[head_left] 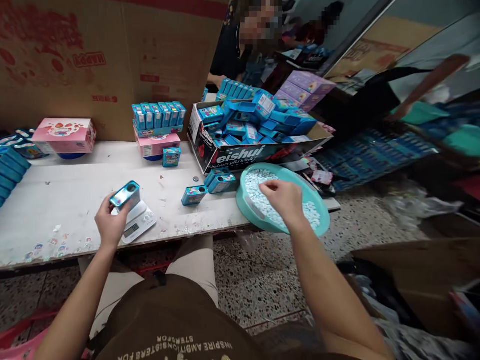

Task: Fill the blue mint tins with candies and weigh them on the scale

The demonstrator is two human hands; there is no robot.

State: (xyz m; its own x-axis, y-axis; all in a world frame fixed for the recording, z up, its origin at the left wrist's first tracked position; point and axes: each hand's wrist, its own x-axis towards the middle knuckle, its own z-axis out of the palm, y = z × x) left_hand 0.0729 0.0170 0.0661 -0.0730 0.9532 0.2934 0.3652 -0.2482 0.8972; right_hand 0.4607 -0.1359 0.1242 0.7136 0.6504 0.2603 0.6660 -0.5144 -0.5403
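My left hand [110, 223] grips a small blue tin [125, 195] with a round opening on top, holding it tilted just above a white digital kitchen scale [135, 222] on the table. My right hand [285, 200] is fingers-down in a pile of small white candies [258, 192] on a round teal tray [245, 202]. Its fingertips are gathered, and whether they pinch any candies is hidden. Two blue tins [221, 181] lie against the tray's left side, with a third [194, 195] standing nearby.
A black "eishui" carton [240, 152] full of blue tins sits behind the tray, beside stacked blue boxes [157, 115] and pink boxes [63, 136]. A co-worker [228, 57] stands beyond, behind a cardboard sheet [105, 60]. The white table's front edge [112, 245] lies above a speckled floor.
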